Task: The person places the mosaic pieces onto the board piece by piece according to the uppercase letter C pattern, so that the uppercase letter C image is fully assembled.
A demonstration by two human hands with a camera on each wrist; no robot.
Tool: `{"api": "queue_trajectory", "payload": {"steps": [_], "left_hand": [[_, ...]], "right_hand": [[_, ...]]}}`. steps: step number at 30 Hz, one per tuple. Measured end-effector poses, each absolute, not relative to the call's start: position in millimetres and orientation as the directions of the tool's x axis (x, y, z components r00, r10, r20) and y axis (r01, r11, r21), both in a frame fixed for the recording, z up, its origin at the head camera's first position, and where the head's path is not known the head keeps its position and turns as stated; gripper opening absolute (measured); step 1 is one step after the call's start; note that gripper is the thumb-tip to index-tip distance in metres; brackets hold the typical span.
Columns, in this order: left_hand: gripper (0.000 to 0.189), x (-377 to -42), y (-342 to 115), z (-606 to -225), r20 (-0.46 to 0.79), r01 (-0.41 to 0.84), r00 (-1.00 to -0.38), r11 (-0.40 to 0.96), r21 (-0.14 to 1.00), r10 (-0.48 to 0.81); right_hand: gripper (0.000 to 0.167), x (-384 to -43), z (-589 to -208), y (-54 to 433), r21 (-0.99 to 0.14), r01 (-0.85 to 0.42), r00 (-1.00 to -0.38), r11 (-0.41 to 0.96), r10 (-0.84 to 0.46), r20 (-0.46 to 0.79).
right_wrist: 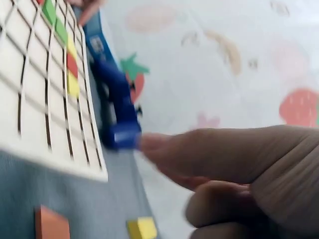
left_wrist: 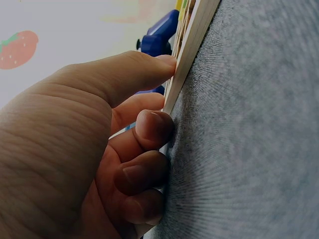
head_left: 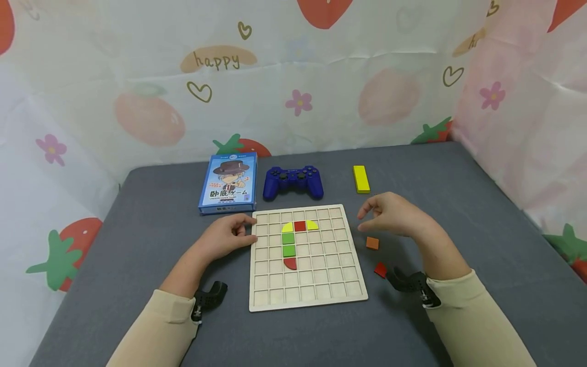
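A pale wooden grid board lies on the table. Set in its cells are two green squares, a red square, two yellow rounded pieces and a red rounded piece. My left hand touches the board's left edge with thumb and forefinger; its other fingers hang loosely bent, as the left wrist view shows. Past the board's right edge my right hand hovers above the table, thumb and forefinger apart with nothing visible between them. Below it lie an orange square and a red piece.
Behind the board are a blue game box and a dark blue game controller. A yellow block lies farther right, beyond the right hand. Patterned cloth hangs along the table's back.
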State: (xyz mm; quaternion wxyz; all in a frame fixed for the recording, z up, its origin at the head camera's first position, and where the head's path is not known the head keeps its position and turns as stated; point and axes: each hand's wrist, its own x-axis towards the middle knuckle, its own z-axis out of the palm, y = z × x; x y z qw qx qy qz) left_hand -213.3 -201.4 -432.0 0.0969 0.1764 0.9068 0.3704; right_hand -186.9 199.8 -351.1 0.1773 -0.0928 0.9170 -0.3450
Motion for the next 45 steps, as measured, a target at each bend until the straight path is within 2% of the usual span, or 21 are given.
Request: {"api": "queue_trajectory", "payload": {"steps": [9, 14, 20, 30, 37, 45], "left_hand": [[0.043, -214, -201, -432, -0.051, 0.245, -0.919, 0.667, 0.704, 0.392], [0.043, -213, -202, -431, -0.050, 0.244, -0.919, 0.666, 0.705, 0.390], [0.043, -214, -201, -431, -0.046, 0.249, -0.919, 0.666, 0.703, 0.393], [0.043, -214, -202, -431, -0.048, 0.249, -0.920, 0.672, 0.697, 0.390], [0.043, -214, -202, -431, -0.042, 0.254, -0.919, 0.673, 0.694, 0.391], [0.043, -213, -201, -430, -0.047, 0.244, -0.922, 0.671, 0.701, 0.384]], "right_hand": [[0.027, -200, -379, 221, -0.610, -0.013, -0.804, 0.792, -0.371, -0.465], [0.024, -200, -383, 220, -0.552, -0.023, -0.809, 0.833, -0.340, -0.479], [0.021, -202, -383, 220, -0.538, -0.014, -0.821, 0.843, -0.317, -0.475], [0.034, -197, -364, 219, -0.636, -0.039, -0.881, 0.770, -0.327, -0.341], [0.030, -184, -344, 197, -0.639, -0.076, -0.935, 0.766, -0.276, -0.220], [0.027, -167, -334, 169, -0.633, -0.142, -0.940, 0.761, -0.303, -0.153]]}}
